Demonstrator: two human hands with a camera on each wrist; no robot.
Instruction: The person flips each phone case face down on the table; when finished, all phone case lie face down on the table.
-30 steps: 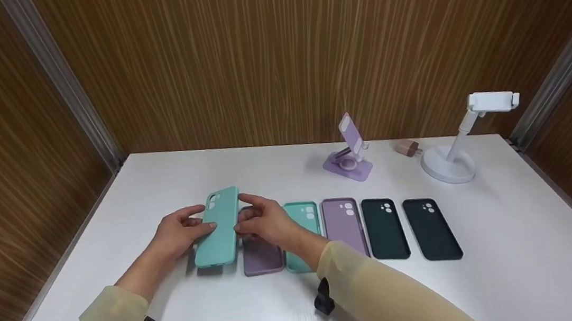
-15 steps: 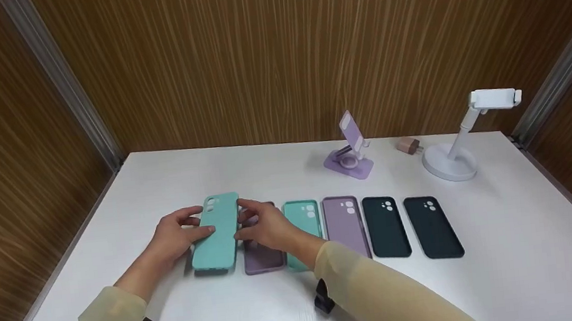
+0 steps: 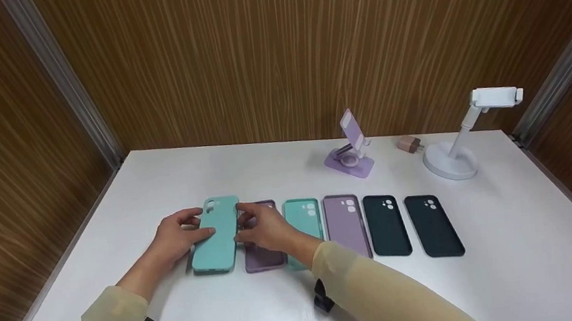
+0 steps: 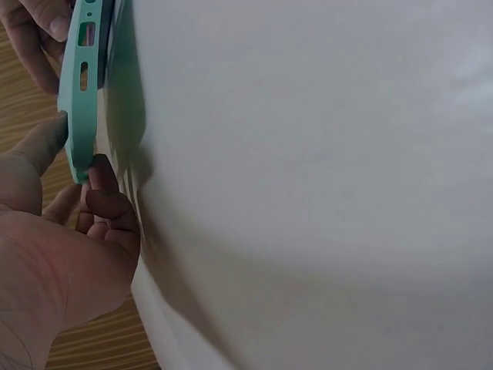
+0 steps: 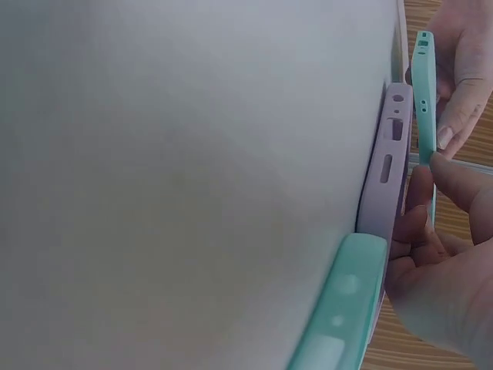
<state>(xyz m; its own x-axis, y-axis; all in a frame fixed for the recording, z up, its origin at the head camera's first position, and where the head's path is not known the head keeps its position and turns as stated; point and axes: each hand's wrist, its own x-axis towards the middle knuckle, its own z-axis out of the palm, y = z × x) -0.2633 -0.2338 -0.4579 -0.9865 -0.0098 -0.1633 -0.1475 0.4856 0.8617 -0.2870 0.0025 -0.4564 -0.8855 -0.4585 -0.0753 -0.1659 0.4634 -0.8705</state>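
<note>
In the head view, a teal phone case point(image 3: 218, 237) lies back side up between both hands, low over the white table at the left end of a row of cases. My left hand point(image 3: 174, 236) pinches its left edge, thumb on the back and fingertips below, as the left wrist view shows. My right hand point(image 3: 266, 229) grips the right edge between thumb and fingers. Under the right hand is a purple case point(image 3: 265, 258), partly covered. Beside it a second teal case point(image 3: 302, 217) is partly hidden by the right wrist. Whether the held case touches the table, I cannot tell.
Further right lie a lilac case point(image 3: 346, 226) and two dark green cases, one nearer point(image 3: 387, 227) and one at the row's end point(image 3: 435, 227). Behind stand a purple phone stand point(image 3: 351, 151), a plug adapter point(image 3: 409, 144) and a white phone stand point(image 3: 455, 156). Wood-grain panels enclose the table.
Both hands have lowered the teal phone case toward the table, and it lies flatter than a second ago. The other cases keep their places.
</note>
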